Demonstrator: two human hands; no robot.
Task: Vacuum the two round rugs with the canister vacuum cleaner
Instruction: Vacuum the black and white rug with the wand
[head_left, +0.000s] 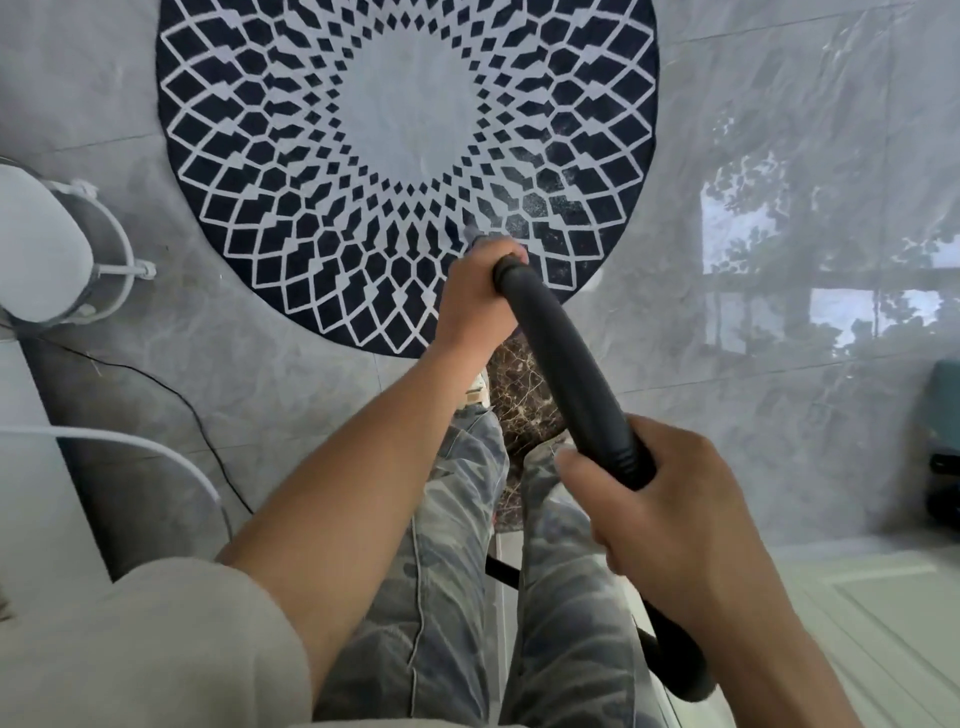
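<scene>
A round rug (311, 156) with a dark blue and white diamond pattern and a pale centre lies on the grey tiled floor ahead of me. I hold the vacuum's black wand (561, 364) slanting down toward the rug's near right part. My left hand (475, 296) grips the wand's lower end, over the rug's near edge. My right hand (670, 514) grips the handle end nearer my body. The nozzle is mostly hidden behind my left hand. Only one rug is in view, and the canister is out of sight.
A white stool (47, 249) with a metal ring frame stands at the left by the rug. A thin black cable (171, 389) and a white cord (130, 441) run over the floor at left. A dark teal object (943, 441) sits at the right edge. My legs stand below.
</scene>
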